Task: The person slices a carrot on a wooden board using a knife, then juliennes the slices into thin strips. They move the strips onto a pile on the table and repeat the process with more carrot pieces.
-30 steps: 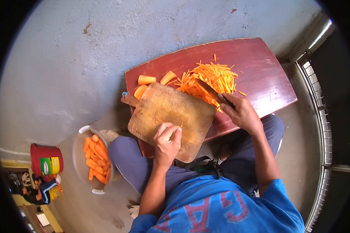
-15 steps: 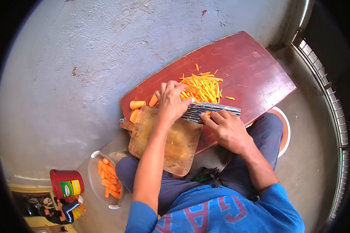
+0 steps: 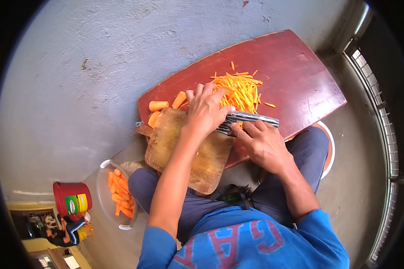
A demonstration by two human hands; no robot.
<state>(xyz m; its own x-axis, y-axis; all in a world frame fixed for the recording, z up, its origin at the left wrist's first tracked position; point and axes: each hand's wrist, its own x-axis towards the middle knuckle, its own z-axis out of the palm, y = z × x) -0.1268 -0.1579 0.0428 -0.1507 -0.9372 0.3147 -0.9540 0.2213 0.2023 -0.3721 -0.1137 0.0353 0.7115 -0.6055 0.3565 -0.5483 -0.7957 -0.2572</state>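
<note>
A dark, striped blade (image 3: 260,119) lies level above the right edge of the wooden chopping board (image 3: 166,148). My right hand (image 3: 267,148) is closed at the blade, its fingers curled against the near side by some orange carrot bits. My left hand (image 3: 206,107) reaches over the board's top edge, fingers spread, with the thumb at the blade's left end. Beyond the blade, a heap of thin carrot strips (image 3: 240,92) rests on the red table (image 3: 300,71). Thick carrot pieces (image 3: 158,106) lie left of my left hand.
Whole carrots (image 3: 121,193) fill part of a clear tub (image 3: 104,197) on the floor at lower left. Beyond it stand a red bucket (image 3: 58,197) and a person (image 3: 60,235). A white-rimmed basin (image 3: 331,150) is beside my right leg. A wall borders the table.
The table, board and both hands appear slightly higher in the view. The hands and blade keep nearly the same places relative to the board.
</note>
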